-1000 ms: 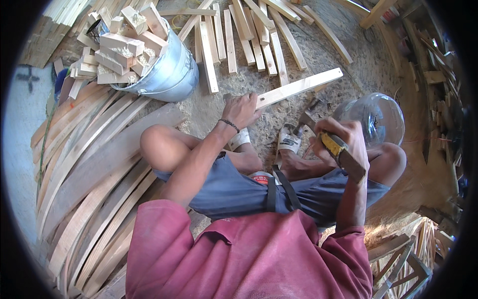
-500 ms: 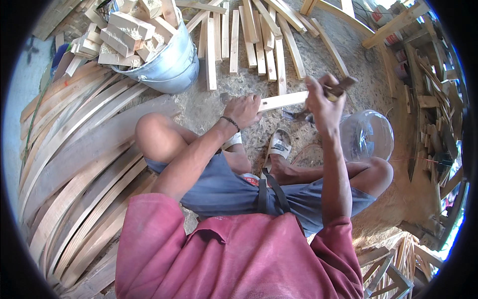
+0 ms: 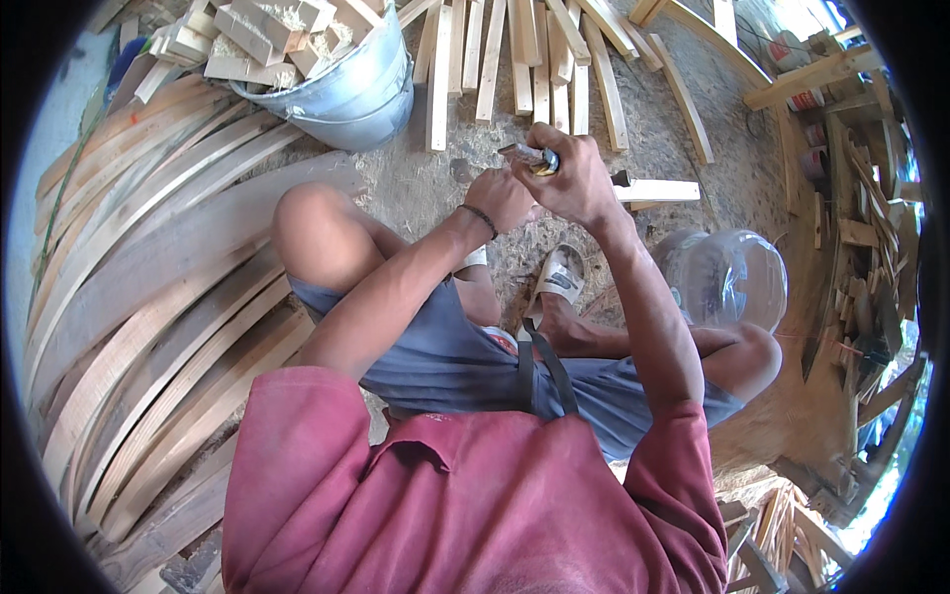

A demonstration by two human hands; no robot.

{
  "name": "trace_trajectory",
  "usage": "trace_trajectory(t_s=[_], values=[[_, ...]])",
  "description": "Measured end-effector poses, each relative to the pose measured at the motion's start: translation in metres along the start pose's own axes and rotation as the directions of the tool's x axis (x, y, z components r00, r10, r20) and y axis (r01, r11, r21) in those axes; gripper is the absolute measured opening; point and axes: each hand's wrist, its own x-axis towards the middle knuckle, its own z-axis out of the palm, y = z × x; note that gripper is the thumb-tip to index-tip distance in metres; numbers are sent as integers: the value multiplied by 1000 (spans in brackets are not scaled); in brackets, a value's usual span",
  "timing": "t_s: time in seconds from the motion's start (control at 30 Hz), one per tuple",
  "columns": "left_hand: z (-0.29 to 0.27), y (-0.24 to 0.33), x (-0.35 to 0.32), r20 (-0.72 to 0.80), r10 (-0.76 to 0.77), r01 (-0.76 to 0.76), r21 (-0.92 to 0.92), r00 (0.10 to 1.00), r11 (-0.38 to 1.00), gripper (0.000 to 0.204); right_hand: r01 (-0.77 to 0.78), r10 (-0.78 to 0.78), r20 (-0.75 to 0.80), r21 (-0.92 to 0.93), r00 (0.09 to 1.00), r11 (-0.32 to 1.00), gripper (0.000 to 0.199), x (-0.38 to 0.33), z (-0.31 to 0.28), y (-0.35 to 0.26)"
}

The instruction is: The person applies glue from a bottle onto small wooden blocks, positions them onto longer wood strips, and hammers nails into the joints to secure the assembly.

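Observation:
My left hand (image 3: 498,201) is closed near the left end of a pale wooden strip (image 3: 661,190). Most of the strip's middle lies hidden behind my hands, and its far end shows to the right. Close beside it, my right hand (image 3: 574,181) is wrapped round a hand tool (image 3: 532,156) with a flat greyish end and a bit of yellow. The tool's exact kind cannot be made out. A small dark piece (image 3: 620,179) shows between my right hand and the strip's visible end.
A grey bucket (image 3: 358,111) full of wood offcuts and shavings stands at the far left. Long curved boards (image 3: 188,267) lie along the left. Several wooden strips (image 3: 490,64) lie ahead on the floor. A clear plastic container (image 3: 737,277) sits near my right knee, with scrap wood (image 3: 861,257) beyond.
My right hand has swung left along the strip with the tool, from its right part to right beside my left hand. The view has shifted slightly too.

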Motion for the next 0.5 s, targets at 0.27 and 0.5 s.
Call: trace_trajectory(t_s=[0.27,0.5], values=[[-3,6,0,10,-31,32,-80,999,996,39,-11,9,-46,-28,999,1000,22,3,14,-2],[3,-1,0,-7,60,-58,163,998,985,39,-76,80,-83,56,993,996,26,6,13,-2]])
